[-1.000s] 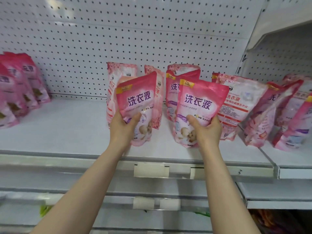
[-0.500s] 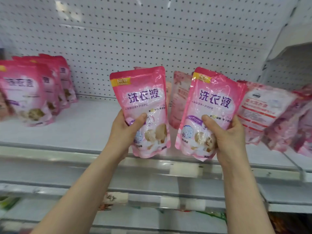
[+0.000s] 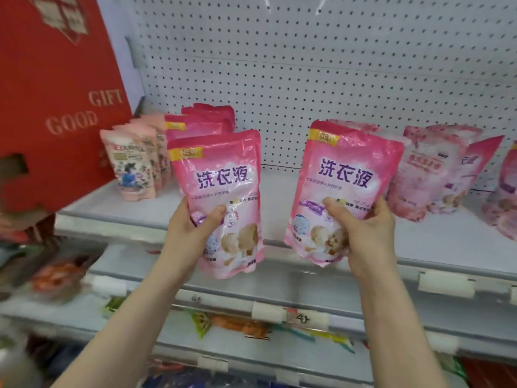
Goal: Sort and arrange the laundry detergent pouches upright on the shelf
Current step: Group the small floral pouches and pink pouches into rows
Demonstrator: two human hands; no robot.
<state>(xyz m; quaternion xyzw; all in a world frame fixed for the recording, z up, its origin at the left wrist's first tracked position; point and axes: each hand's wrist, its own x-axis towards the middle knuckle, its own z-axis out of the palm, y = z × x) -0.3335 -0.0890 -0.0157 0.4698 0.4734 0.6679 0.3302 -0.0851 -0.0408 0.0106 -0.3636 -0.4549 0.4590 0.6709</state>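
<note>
The left hand (image 3: 190, 233) had its fingers curled behind the lower half of the left pouch (image 3: 221, 186), with the thumb (image 3: 215, 217) pressed across the front. The right hand (image 3: 363, 239) gripped the right pouch (image 3: 344, 175) the same way, its fingers (image 3: 382, 210) wrapped round the right edge and its thumb (image 3: 335, 211) on the front. Both pouches were pink, sealed and plump, with purple characters and a yellow "NEW" corner. Their printed film hid what was inside. They were held upright, apart from each other, in front of the shelf's edge and not resting on it.

On the white shelf (image 3: 293, 203), a row of matching pink pouches (image 3: 207, 119) stood upright just behind the left pouch. Beside that row to the left stood paler floral pouches (image 3: 134, 163). To the right, a looser group of pink pouches (image 3: 436, 169) leaned at mixed angles. A white pegboard (image 3: 307, 79) backed the shelf, and a red box (image 3: 56, 93) lettered "GOOD GIFT" filled the left side. The lower shelves (image 3: 237, 326) held colourful packets, too blurred to identify.
</note>
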